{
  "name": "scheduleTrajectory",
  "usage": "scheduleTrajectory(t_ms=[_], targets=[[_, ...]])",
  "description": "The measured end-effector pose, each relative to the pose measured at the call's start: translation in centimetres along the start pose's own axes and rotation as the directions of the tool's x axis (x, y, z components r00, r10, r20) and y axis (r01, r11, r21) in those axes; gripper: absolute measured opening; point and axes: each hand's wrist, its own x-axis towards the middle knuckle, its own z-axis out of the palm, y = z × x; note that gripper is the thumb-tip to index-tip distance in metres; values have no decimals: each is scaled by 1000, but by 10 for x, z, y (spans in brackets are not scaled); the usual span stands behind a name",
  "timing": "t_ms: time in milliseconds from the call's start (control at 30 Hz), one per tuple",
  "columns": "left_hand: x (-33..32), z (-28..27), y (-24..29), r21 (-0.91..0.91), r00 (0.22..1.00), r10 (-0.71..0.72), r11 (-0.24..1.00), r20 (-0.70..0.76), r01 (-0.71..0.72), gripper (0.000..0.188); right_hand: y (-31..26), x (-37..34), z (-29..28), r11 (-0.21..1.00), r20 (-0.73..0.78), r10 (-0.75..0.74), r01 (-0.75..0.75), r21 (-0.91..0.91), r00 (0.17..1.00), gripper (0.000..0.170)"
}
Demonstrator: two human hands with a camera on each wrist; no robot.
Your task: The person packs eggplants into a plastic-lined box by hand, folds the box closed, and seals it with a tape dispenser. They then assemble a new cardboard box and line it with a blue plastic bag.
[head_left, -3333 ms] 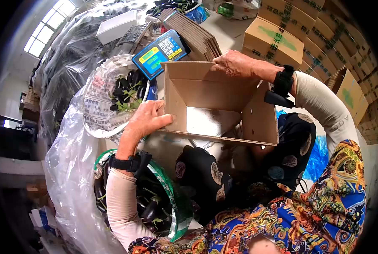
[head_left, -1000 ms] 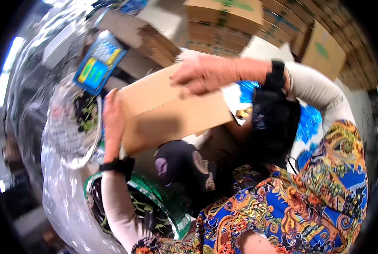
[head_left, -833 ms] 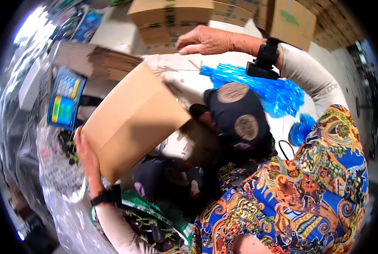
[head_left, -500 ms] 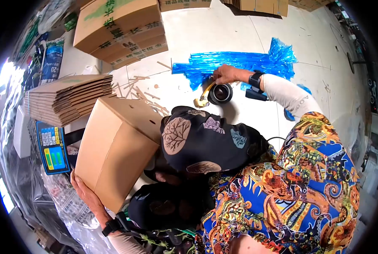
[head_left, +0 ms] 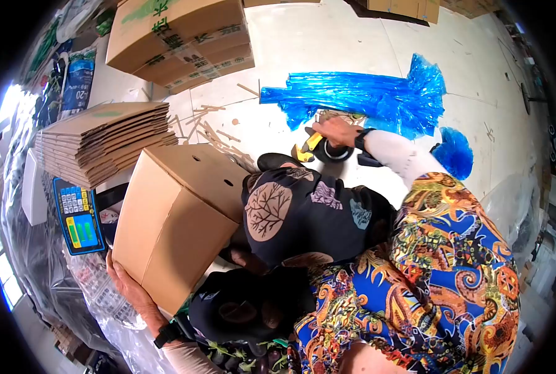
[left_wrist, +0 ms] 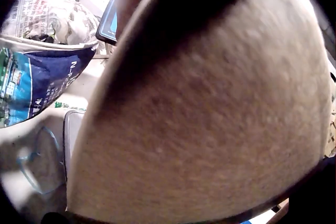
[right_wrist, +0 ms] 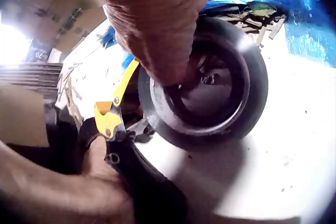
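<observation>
A tilted brown cardboard box [head_left: 184,218] stands beside the dark-clothed knees in the head view. My left hand [head_left: 128,288] lies with fairly straight fingers along its lower left side; the thumb is not clear. Close brown cardboard [left_wrist: 210,124] fills much of the left wrist view. On the floor, my right hand [head_left: 339,131] is curled over a yellow-and-black tool [head_left: 308,148] and a dark round ring [head_left: 336,154]. In the right wrist view, the right hand [right_wrist: 163,24] hides its fingertips at the left part of the ring [right_wrist: 254,82], beside the tool's yellow part [right_wrist: 105,119].
Crumpled blue plastic [head_left: 377,100] lies beyond the right hand. Flattened cartons [head_left: 103,140] are stacked at left above a blue-framed scale display [head_left: 78,215]. Taped cartons [head_left: 184,40] stand farther back, with thin scraps [head_left: 218,134] on the floor. Eggplants [head_left: 247,358] lie near the left forearm.
The box has gone from upright between both hands to tilted at the left. My right hand has let go of it and moved right, down onto the yellow-and-black tool. The head view has swung right.
</observation>
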Motion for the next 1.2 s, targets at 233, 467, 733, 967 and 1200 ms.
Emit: scheduleTrajectory(t_ms=[233, 467, 733, 967, 1200], targets=[[4, 3, -27, 50, 994, 109, 993, -10, -109, 47, -20, -53, -82, 515, -29, 471, -248, 821, 882, 64], [10, 15, -39, -105, 998, 0, 994, -55, -6, 45, -89, -25, -222, -27, -229, 219, 241, 970, 948, 48], [8, 32, -38, -258, 993, -26, 966, -112, -3, 35, -194, -12, -315, 244, -505, -157, 529, 813, 849, 64], [6, 37, -23, -255, 983, 11, 965, -186, -59, 35, -288, -1, -348, 601, -429, -341, 544, 585, 837, 71], [6, 48, -22, -249, 954, 86, 955, -286, -161, 31, -333, 58, -310, 630, -288, -673, 732, 259, 682, 64]])
